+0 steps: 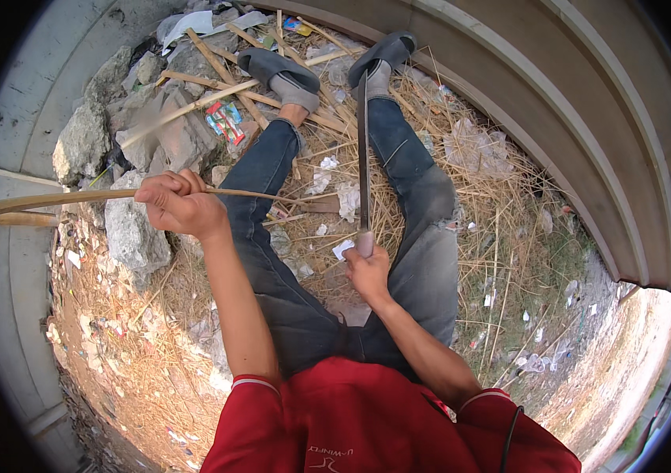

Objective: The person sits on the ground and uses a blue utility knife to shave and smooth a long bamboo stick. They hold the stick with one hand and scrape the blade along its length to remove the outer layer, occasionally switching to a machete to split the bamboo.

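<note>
My left hand (182,205) is closed around a long, thin bamboo strip (67,197). The strip runs from the left edge of the view, through my fist, and narrows to a tip over my lower left leg. In my right hand (369,276) is a machete (363,162), gripped by its pale handle between my thighs. Its long dark blade points straight ahead, toward my right slipper (383,54). Blade and strip are apart. A pale stick (193,112) slants near my left slipper (279,69), its lower end blurred.
Grey rocks (83,142) are piled on the left, beside a pale wall (16,292). Several split sticks (217,59) lie around my feet among straw, plastic scraps and a colourful wrapper (225,122). A ribbed brown metal sheet (588,118) curves along the far right.
</note>
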`<state>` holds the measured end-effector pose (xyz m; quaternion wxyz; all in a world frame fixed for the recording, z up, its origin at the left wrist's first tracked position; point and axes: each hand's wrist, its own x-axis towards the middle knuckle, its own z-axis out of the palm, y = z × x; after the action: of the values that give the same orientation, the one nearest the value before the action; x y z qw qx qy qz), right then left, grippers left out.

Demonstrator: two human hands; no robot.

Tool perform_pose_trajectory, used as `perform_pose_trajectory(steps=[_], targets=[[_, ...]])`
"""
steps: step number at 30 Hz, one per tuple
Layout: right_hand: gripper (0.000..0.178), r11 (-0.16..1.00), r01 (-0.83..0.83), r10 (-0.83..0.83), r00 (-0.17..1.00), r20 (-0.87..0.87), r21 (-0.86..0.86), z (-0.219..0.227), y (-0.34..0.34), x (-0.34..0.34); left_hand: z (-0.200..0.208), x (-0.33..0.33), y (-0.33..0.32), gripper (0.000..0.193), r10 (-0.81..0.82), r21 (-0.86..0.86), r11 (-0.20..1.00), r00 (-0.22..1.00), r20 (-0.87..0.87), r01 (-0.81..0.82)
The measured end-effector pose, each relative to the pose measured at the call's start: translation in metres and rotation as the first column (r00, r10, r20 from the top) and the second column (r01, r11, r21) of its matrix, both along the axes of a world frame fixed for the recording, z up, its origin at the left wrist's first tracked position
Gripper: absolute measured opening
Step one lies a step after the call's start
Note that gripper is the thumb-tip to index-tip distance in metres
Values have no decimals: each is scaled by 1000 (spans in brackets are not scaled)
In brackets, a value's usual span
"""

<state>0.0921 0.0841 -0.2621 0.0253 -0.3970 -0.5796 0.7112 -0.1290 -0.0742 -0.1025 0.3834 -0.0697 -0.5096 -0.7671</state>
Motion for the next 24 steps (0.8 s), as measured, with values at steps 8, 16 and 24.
perform_pose_trajectory(steps=[8,16,24], targets=[[20,978,-188,207,898,389,-87,-18,-27,51,3,2,18,58,183,-49,982,980,72,-180],[13,924,-108,121,993,-14,366,-43,-31,59,7,-4,13,57,191,-25,982,975,110,-190],[13,983,-183,179,939,295,-15,-73,-47,70,0,17,26,56,238,-151,964,962,132,-217]])
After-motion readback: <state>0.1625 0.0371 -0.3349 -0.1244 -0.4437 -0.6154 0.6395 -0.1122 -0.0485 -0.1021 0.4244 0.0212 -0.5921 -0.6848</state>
